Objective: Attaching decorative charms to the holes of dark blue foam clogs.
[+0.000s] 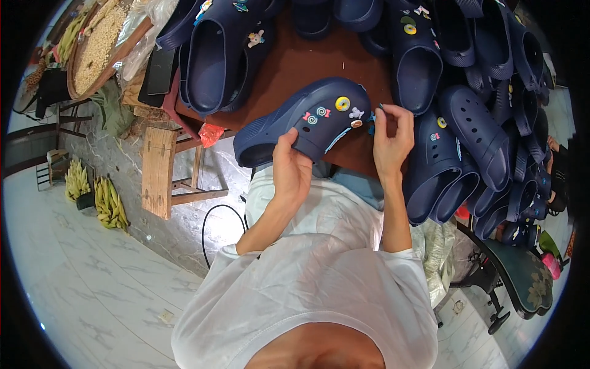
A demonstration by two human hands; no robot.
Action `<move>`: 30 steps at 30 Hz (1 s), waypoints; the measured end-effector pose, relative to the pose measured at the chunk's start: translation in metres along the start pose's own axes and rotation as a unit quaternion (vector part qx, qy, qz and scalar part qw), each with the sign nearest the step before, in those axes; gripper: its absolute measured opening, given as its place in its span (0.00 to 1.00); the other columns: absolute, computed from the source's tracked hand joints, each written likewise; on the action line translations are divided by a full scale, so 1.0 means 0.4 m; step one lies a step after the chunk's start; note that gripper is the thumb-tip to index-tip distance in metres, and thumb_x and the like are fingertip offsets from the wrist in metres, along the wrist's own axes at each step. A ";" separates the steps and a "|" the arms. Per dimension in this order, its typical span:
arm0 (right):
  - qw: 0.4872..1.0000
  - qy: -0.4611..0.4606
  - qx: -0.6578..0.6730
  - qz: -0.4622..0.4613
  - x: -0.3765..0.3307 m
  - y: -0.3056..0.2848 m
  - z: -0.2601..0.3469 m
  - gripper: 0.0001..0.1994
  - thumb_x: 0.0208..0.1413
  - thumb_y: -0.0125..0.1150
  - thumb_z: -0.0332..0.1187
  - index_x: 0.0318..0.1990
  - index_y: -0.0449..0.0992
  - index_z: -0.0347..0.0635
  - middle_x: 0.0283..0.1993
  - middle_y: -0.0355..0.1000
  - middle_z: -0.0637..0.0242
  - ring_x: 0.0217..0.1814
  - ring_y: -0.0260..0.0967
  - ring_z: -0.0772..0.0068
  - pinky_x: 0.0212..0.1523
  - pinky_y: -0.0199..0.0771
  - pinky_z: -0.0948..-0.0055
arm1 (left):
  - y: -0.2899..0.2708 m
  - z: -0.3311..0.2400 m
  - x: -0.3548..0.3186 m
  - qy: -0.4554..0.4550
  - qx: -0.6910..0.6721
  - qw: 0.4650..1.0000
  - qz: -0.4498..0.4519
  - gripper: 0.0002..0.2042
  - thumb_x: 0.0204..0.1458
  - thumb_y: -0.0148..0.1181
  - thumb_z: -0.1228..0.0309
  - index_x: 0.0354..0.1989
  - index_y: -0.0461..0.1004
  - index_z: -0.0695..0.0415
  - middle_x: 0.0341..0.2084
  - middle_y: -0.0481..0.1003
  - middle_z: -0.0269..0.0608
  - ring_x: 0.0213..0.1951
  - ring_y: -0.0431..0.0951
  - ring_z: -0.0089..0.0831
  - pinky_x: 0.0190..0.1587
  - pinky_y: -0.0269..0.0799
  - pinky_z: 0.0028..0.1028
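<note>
My left hand (290,169) grips a navy clog (276,120) by its near side, thumb on top, over the table's near edge. On the clog's upper sit a yellow ring-shaped charm (342,103), candy-like charms (317,115), a pale animal-shaped charm (356,113) and a long light-blue charm (338,140). Several vent holes stay bare. At the toe, my right hand (394,140) is closed in a pinch on a small blue charm (371,117); its shape is mostly hidden by the fingers, and I cannot tell whether it touches the clog.
Several navy clogs (424,160) are piled to the right, and more (212,67) lie at the far left of the brown table (301,61). A black phone (161,71) lies at its left corner. A wooden stool (157,172) stands left; a dark chair (513,277) stands right.
</note>
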State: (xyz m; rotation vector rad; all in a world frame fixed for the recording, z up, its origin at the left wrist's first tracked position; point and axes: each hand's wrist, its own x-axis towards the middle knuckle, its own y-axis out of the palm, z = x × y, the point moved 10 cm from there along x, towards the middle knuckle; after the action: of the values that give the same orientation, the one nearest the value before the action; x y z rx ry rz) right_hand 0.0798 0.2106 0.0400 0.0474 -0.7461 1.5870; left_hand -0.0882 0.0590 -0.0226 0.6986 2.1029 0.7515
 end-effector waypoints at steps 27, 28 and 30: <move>0.980 -0.070 0.122 0.141 -0.108 0.047 0.176 0.11 0.47 0.68 0.20 0.39 0.82 0.40 0.38 0.76 0.64 0.39 0.73 0.64 0.38 0.73 0.70 | 0.043 0.044 -0.044 0.031 0.079 0.994 0.066 0.12 0.58 0.62 0.78 0.51 0.75 0.61 0.46 0.77 0.36 0.46 0.76 0.19 0.50 0.72 0.22; 0.979 -0.040 0.136 0.150 -0.106 0.051 0.165 0.10 0.47 0.68 0.20 0.39 0.82 0.40 0.38 0.76 0.64 0.38 0.73 0.64 0.39 0.73 0.70 | 0.042 0.046 -0.044 0.025 0.078 0.995 0.062 0.12 0.59 0.62 0.78 0.50 0.75 0.61 0.46 0.77 0.36 0.46 0.76 0.20 0.50 0.72 0.22; 0.980 -0.022 0.140 0.142 -0.101 0.051 0.165 0.10 0.47 0.69 0.20 0.38 0.82 0.40 0.37 0.76 0.64 0.38 0.74 0.65 0.38 0.73 0.70 | 0.042 0.041 -0.043 0.033 0.087 0.994 0.061 0.12 0.59 0.62 0.78 0.50 0.75 0.61 0.46 0.78 0.36 0.46 0.76 0.20 0.50 0.72 0.22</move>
State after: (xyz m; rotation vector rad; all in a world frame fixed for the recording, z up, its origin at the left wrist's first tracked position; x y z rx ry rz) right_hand 0.0431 0.1442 0.0649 0.1878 -0.5754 1.9628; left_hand -0.0618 0.0632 -0.0112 0.9145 2.2199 0.6704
